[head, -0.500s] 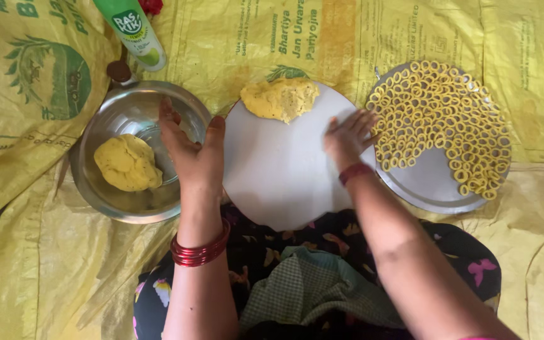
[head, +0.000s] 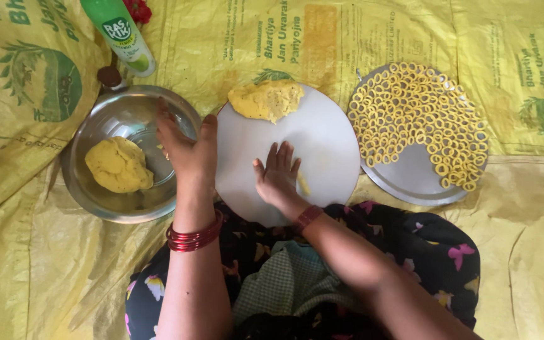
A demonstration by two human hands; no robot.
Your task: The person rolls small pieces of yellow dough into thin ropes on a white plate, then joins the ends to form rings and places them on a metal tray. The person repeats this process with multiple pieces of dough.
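Observation:
My right hand (head: 276, 173) lies flat, palm down, on the round white board (head: 322, 138), pressing a small strip of yellow dough (head: 303, 183) that peeks out beside it. A larger lump of yellow dough (head: 266, 99) rests at the board's far edge. My left hand (head: 184, 148) hovers with fingers loosely curled over the right rim of the steel bowl (head: 89, 189); it holds nothing I can see. Inside the bowl sits another ball of yellow dough (head: 119, 165). Red bangles circle my left wrist.
A steel plate (head: 410, 182) at the right carries several small yellow dough rings (head: 417, 119). A green and white bottle (head: 119, 33) lies at the top left, with a small brown cap (head: 109, 76) near the bowl. Yellow printed sacks (head: 524, 208) cover the floor.
My right hand has moved from the board's right edge to its lower middle and now presses a dough strip flat. My left hand stays at the bowl's rim.

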